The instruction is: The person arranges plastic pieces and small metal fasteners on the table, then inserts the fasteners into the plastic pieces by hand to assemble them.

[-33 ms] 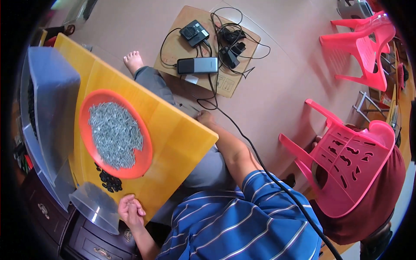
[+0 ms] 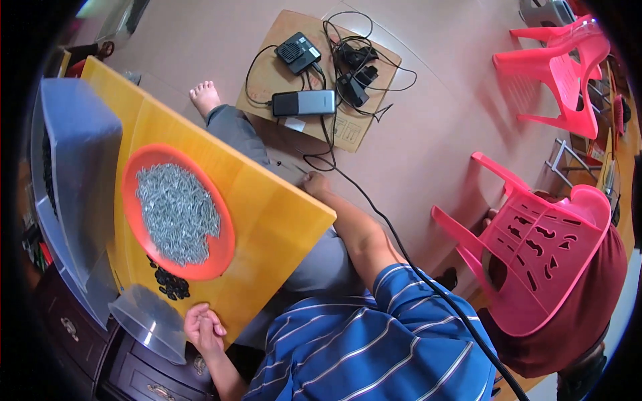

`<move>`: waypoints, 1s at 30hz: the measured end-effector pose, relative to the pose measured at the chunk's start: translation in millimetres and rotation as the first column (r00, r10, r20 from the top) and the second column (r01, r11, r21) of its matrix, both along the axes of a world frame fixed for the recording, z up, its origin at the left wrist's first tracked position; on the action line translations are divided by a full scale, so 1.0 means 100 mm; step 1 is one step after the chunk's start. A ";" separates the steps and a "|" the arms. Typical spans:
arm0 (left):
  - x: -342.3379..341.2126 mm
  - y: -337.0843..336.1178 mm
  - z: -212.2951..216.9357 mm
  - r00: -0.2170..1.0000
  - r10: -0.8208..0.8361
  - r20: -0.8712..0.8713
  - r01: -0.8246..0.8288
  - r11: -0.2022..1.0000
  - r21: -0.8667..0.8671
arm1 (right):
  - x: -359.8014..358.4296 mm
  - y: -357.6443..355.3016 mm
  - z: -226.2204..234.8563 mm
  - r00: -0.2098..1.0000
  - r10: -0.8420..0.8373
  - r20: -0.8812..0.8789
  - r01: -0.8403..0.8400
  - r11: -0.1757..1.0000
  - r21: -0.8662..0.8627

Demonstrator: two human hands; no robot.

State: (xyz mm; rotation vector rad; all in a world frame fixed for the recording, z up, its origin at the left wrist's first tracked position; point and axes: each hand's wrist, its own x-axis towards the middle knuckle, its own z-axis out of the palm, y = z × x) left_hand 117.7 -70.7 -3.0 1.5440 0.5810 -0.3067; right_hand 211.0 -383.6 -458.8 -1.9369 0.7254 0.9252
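Two hands steady this yellow board [image 2: 267, 220] across my lap: my left hand [image 2: 204, 329] curls loosely on its near edge beside the black pieces [image 2: 170, 284], gripping nothing; my right hand [image 2: 314, 184] rests at the right corner, fingers hidden, so I cannot tell their state. The orange tray [image 2: 224, 257] of small metal parts [image 2: 177, 214] sits mid-board. A tilt could slide it off.

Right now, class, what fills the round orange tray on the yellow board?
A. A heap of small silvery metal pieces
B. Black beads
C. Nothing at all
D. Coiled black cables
A: the orange tray holds a grey, shiny heap of small metal pieces, while the small black pieces lie outside its rim on the yellow board.
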 end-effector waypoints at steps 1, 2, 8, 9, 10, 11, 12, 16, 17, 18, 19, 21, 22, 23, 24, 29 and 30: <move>-0.05 0.02 0.02 1.000 0.015 0.011 -0.015 1.000 0.005 | -0.05 0.11 0.00 0.996 -0.033 0.078 0.038 0.997 -0.061; -0.04 0.02 0.01 1.000 0.018 0.011 -0.018 1.000 0.011 | -0.07 0.10 -0.06 0.989 -0.001 0.146 0.007 0.999 -0.036; -0.03 0.02 0.09 0.997 0.065 -0.048 -0.065 0.998 0.005 | 0.08 0.29 0.00 0.989 0.002 0.146 -0.002 1.000 0.000; -0.03 0.01 0.08 0.997 0.061 -0.045 -0.062 0.998 -0.004 | 0.14 0.30 0.00 0.988 0.037 0.151 -0.035 0.999 -0.016; -0.03 0.01 0.09 0.997 0.069 -0.037 -0.069 0.998 0.005 | 0.17 0.33 0.00 0.969 0.071 0.237 -0.063 0.997 -0.042; -0.03 0.00 0.09 0.996 0.077 -0.040 -0.076 0.997 0.010 | 0.22 0.35 -0.02 0.969 0.076 0.234 -0.070 0.997 -0.036; -0.03 -0.02 0.09 0.995 0.089 -0.040 -0.088 0.996 0.020 | 0.30 0.36 -0.06 0.953 0.133 0.273 -0.126 0.991 -0.044; 0.00 -0.07 0.14 0.991 0.120 -0.063 -0.117 0.992 0.046 | 0.53 0.41 -0.14 0.862 0.231 0.451 -0.253 0.967 -0.010; 0.00 -0.05 0.14 0.991 0.109 -0.075 -0.106 0.994 0.038 | 0.59 0.40 -0.16 0.860 0.235 0.453 -0.260 0.966 -0.006; 0.00 -0.04 0.16 0.986 0.123 -0.115 -0.121 0.992 0.028 | 0.66 0.39 -0.17 0.824 0.297 0.483 -0.324 0.946 -0.028; -0.02 -0.01 0.15 0.985 0.128 -0.114 -0.126 0.992 0.026 | 0.72 0.38 -0.21 0.784 0.357 0.508 -0.383 0.922 -0.058; -0.05 0.05 0.10 0.991 0.062 -0.114 -0.053 0.995 0.085 | 0.82 0.44 -0.26 0.778 0.418 0.468 -0.426 0.900 -0.097; -0.05 0.02 0.12 0.991 0.076 -0.106 -0.066 0.993 0.097 | 0.87 0.54 -0.24 0.669 0.508 0.543 -0.482 0.852 -0.204; -0.08 0.02 0.14 0.991 0.092 -0.099 -0.081 0.991 0.105 | 0.88 0.55 -0.20 0.682 0.515 0.519 -0.509 0.844 -0.169; -0.13 0.03 0.16 0.989 0.102 -0.111 -0.092 0.991 0.099 | 0.94 0.65 -0.18 0.670 0.521 0.529 -0.522 0.837 -0.163; -0.15 0.07 0.18 0.991 0.046 -0.124 -0.039 0.998 0.058 | 2.61 1.78 0.00 0.457 0.637 0.620 -0.455 0.767 -0.453; -0.15 0.09 0.17 0.993 0.035 -0.111 -0.033 0.999 0.014 | 2.96 1.95 0.05 0.416 0.662 0.623 -0.427 0.747 -0.509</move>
